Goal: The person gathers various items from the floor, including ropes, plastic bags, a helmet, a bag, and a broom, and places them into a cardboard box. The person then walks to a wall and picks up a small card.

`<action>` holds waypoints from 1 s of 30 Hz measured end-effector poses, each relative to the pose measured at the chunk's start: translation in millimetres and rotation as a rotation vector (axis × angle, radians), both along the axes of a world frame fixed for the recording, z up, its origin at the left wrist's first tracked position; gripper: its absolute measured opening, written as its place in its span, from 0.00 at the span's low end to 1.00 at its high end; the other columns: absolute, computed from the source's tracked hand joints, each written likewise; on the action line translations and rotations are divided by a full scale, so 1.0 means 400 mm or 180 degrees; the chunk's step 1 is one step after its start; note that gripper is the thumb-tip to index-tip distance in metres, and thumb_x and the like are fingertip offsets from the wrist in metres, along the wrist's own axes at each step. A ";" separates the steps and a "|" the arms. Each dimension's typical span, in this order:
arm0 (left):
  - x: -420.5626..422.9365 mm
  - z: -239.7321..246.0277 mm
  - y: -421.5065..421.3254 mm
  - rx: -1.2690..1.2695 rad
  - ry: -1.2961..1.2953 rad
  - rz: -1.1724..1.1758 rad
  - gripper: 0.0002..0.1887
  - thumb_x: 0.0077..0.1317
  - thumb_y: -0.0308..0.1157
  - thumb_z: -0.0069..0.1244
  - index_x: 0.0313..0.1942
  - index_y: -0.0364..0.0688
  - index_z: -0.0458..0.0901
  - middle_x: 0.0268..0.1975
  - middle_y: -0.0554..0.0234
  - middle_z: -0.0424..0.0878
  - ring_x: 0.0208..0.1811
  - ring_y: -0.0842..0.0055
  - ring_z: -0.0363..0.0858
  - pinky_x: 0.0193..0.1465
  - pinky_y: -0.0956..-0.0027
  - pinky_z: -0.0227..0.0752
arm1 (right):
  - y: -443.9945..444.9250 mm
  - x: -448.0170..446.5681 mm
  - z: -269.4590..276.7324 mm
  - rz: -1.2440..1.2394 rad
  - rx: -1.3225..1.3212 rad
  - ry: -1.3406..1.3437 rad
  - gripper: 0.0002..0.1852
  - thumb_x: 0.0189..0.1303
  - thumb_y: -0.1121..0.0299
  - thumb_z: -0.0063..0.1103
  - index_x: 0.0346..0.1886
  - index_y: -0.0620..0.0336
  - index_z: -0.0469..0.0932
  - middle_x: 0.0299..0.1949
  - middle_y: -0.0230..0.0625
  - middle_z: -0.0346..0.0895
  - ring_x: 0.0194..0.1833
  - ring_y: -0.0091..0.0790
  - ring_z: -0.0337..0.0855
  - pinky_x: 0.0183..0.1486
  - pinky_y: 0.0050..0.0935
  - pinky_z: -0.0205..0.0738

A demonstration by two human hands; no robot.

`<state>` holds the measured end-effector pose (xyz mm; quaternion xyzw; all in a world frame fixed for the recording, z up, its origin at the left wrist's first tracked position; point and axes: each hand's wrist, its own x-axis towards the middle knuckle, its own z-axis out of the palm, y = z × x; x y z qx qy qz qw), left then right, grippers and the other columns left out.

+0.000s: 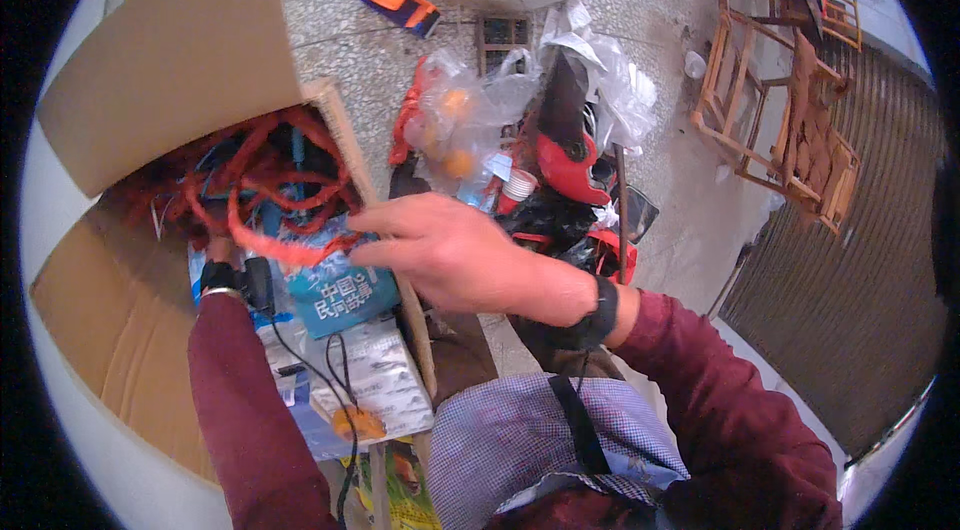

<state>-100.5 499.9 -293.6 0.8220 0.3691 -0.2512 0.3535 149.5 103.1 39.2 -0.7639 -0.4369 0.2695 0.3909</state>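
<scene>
My left hand (pixel 219 246) reaches into an open cardboard box (pixel 127 312), among tangled red straps (pixel 262 188). Its fingers are mostly hidden there. Over the box's right edge, my right hand (pixel 442 252) pinches part of a red strap (pixel 277 248) between thumb and fingers. Beneath that strap lies a blue printed package (pixel 341 297) bearing writing. A black adapter (pixel 259 286) with a black cable (pixel 311 372) rests beside my left wrist. White printed cartons (pixel 375 387) sit nearer my body.
Beyond the box, clear plastic bags with orange fruit (pixel 457 162), a stack of paper cups (pixel 517 185) and a red-and-black item (pixel 566 162) crowd together. An orange-and-blue object (pixel 401 3) lies on the speckled floor (pixel 337 19). Wooden chairs (pixel 750 102) stand at right by a ribbed shutter (pixel 847 305).
</scene>
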 end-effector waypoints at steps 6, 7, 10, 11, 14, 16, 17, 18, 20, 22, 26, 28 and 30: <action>-0.066 0.023 0.131 -0.1168 -0.0521 0.0066 0.32 0.76 0.45 0.41 0.74 0.41 0.57 0.74 0.56 0.62 0.72 0.66 0.63 0.75 0.60 0.54 | -0.356 0.042 -0.246 -0.2884 -0.0674 0.1503 0.19 0.59 0.80 0.54 0.55 0.62 0.78 0.49 0.42 0.83 0.50 0.39 0.84 0.53 0.35 0.77; -0.023 0.069 0.130 -0.2199 -0.1460 0.1643 0.32 0.74 0.50 0.44 0.72 0.42 0.64 0.72 0.64 0.67 0.71 0.69 0.65 0.75 0.59 0.56 | -0.400 0.050 -0.329 -0.3264 -0.0993 0.1602 0.20 0.56 0.78 0.55 0.55 0.63 0.78 0.48 0.47 0.83 0.50 0.43 0.85 0.54 0.37 0.77; 0.055 0.321 -0.006 -0.1647 -0.1090 0.2876 0.27 0.75 0.42 0.46 0.69 0.39 0.67 0.70 0.59 0.68 0.68 0.67 0.68 0.72 0.58 0.61 | -0.493 0.063 -0.513 -0.3148 -0.1699 0.1446 0.26 0.56 0.74 0.59 0.60 0.69 0.71 0.51 0.46 0.80 0.52 0.42 0.82 0.58 0.35 0.74; 0.094 0.411 -0.066 -0.1005 -0.1206 0.2932 0.25 0.75 0.40 0.46 0.67 0.36 0.68 0.69 0.56 0.68 0.69 0.66 0.67 0.72 0.58 0.61 | -0.506 0.066 -0.553 -0.3172 -0.1723 0.1350 0.28 0.55 0.72 0.60 0.61 0.70 0.70 0.53 0.49 0.79 0.54 0.45 0.81 0.60 0.37 0.73; 0.194 0.601 -0.283 0.0676 -0.2110 0.2020 0.26 0.74 0.40 0.48 0.66 0.35 0.69 0.70 0.51 0.65 0.71 0.64 0.63 0.71 0.57 0.62 | -0.487 0.095 -0.644 -0.3191 -0.1753 0.0752 0.34 0.54 0.71 0.62 0.65 0.72 0.65 0.59 0.60 0.71 0.62 0.54 0.73 0.66 0.42 0.66; 0.281 0.618 -0.361 0.1803 -0.2231 0.0596 0.27 0.73 0.38 0.49 0.68 0.35 0.65 0.71 0.48 0.63 0.72 0.62 0.62 0.72 0.54 0.61 | -0.462 0.132 -0.681 -0.3258 -0.1624 0.0439 0.38 0.53 0.69 0.64 0.68 0.73 0.60 0.64 0.65 0.66 0.67 0.58 0.66 0.70 0.45 0.61; 0.322 0.597 -0.375 0.2393 -0.1929 -0.0334 0.28 0.73 0.35 0.49 0.69 0.35 0.63 0.71 0.46 0.63 0.71 0.61 0.63 0.73 0.52 0.59 | -0.452 0.155 -0.698 -0.3334 -0.1495 0.0384 0.41 0.53 0.68 0.66 0.69 0.73 0.58 0.65 0.66 0.63 0.69 0.59 0.63 0.71 0.45 0.59; 0.351 0.568 -0.378 0.2951 -0.1641 -0.1251 0.30 0.72 0.33 0.49 0.70 0.35 0.60 0.71 0.43 0.62 0.71 0.59 0.64 0.74 0.50 0.58 | -0.447 0.176 -0.711 -0.3424 -0.1379 0.0380 0.44 0.52 0.66 0.67 0.70 0.74 0.56 0.67 0.67 0.60 0.71 0.61 0.60 0.73 0.45 0.56; 0.380 0.466 -0.382 -0.0339 -0.3076 0.1858 0.30 0.73 0.38 0.49 0.70 0.37 0.60 0.72 0.51 0.61 0.72 0.62 0.60 0.75 0.56 0.54 | -0.446 0.221 -0.733 -0.3414 -0.1509 0.0613 0.51 0.50 0.60 0.72 0.72 0.72 0.50 0.69 0.67 0.57 0.72 0.62 0.58 0.73 0.46 0.56; 0.337 0.410 -0.364 0.0375 -0.2696 0.1813 0.32 0.69 0.41 0.53 0.69 0.40 0.62 0.69 0.54 0.66 0.69 0.64 0.64 0.71 0.58 0.59 | -0.442 0.260 -0.751 -0.3475 -0.1921 0.1001 0.62 0.45 0.51 0.78 0.74 0.71 0.45 0.72 0.64 0.54 0.73 0.62 0.55 0.74 0.46 0.55; 0.253 0.363 -0.318 0.1505 -0.2716 0.1014 0.45 0.56 0.44 0.66 0.70 0.45 0.59 0.67 0.57 0.68 0.65 0.65 0.69 0.68 0.58 0.64 | -0.431 0.292 -0.760 -0.3462 -0.2445 0.1131 0.58 0.46 0.47 0.77 0.71 0.72 0.51 0.71 0.64 0.55 0.72 0.59 0.60 0.72 0.47 0.61; 0.247 0.369 -0.308 0.0766 -0.2831 0.1289 0.47 0.55 0.45 0.66 0.71 0.44 0.58 0.67 0.58 0.68 0.64 0.66 0.70 0.68 0.58 0.64 | -0.423 0.293 -0.757 -0.3535 -0.2422 0.1009 0.54 0.46 0.47 0.76 0.69 0.71 0.56 0.69 0.62 0.60 0.69 0.59 0.64 0.70 0.48 0.64; 0.261 0.383 -0.310 0.0062 -0.2744 0.2237 0.39 0.61 0.48 0.57 0.70 0.44 0.62 0.66 0.58 0.71 0.65 0.64 0.70 0.69 0.56 0.62 | -0.416 0.290 -0.753 -0.3612 -0.2410 0.1036 0.42 0.47 0.48 0.75 0.59 0.68 0.71 0.62 0.59 0.71 0.65 0.60 0.70 0.66 0.47 0.68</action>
